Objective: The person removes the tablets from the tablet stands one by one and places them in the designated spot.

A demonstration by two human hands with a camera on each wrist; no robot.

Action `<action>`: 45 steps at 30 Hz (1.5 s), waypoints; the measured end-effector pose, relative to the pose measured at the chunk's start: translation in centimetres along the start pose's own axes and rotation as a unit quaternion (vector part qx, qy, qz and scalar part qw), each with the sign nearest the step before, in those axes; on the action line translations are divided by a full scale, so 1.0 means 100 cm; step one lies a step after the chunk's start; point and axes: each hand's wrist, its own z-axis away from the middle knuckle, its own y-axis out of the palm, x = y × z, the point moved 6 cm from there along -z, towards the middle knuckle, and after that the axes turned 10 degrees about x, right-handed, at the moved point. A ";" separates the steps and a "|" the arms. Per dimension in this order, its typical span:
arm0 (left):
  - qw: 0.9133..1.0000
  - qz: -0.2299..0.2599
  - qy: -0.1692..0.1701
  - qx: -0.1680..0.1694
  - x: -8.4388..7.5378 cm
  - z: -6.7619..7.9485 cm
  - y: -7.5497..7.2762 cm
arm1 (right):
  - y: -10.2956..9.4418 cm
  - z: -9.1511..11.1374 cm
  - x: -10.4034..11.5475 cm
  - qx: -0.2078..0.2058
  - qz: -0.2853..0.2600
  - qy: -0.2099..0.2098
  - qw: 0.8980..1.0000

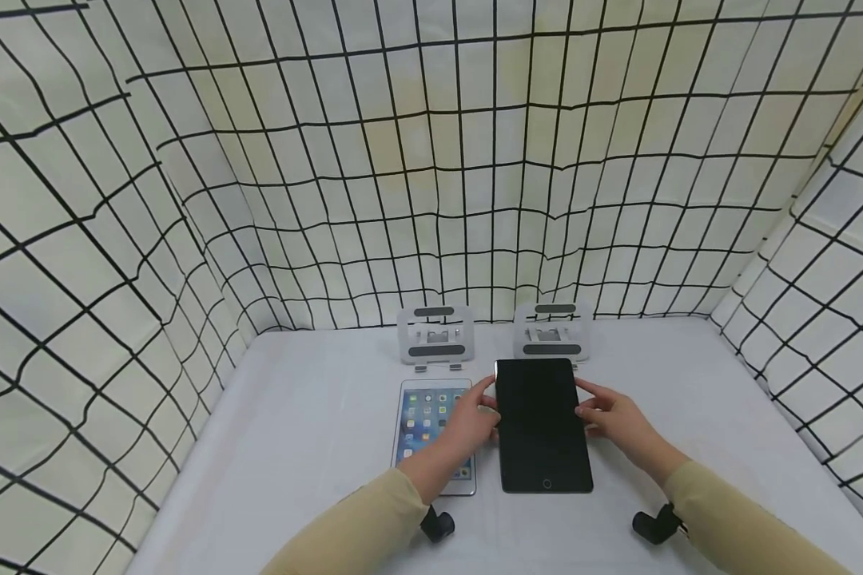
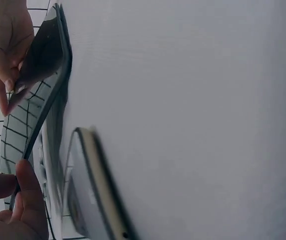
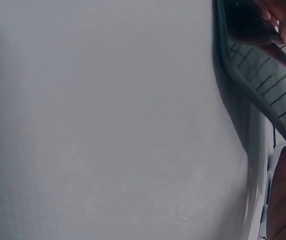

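Observation:
A black tablet (image 1: 544, 431), its screen dark, is held by both hands at its two long sides. My left hand (image 1: 469, 421) pinches the left edge near the upper part, and my right hand (image 1: 620, 423) pinches the right edge at about the same height. In the left wrist view, the black tablet (image 2: 45, 107) slants, its far end raised off the table; whether its near edge touches the cloth I cannot tell. Left of it lies a white-framed tablet (image 1: 417, 427) with lit app icons, partly covered by my left hand and wrist.
Two white folding stands with grey pads, a left one (image 1: 436, 339) and a right one (image 1: 550, 339), stand at the back of the white table (image 1: 295, 431). The black tablet's top hides the right stand's front. A white wall with a black grid (image 1: 475, 184) encloses the back and sides.

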 end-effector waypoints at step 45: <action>0.949 -0.310 -0.042 0.034 -0.009 -0.017 0.015 | 0.003 -0.003 0.010 0.052 0.152 0.072 0.984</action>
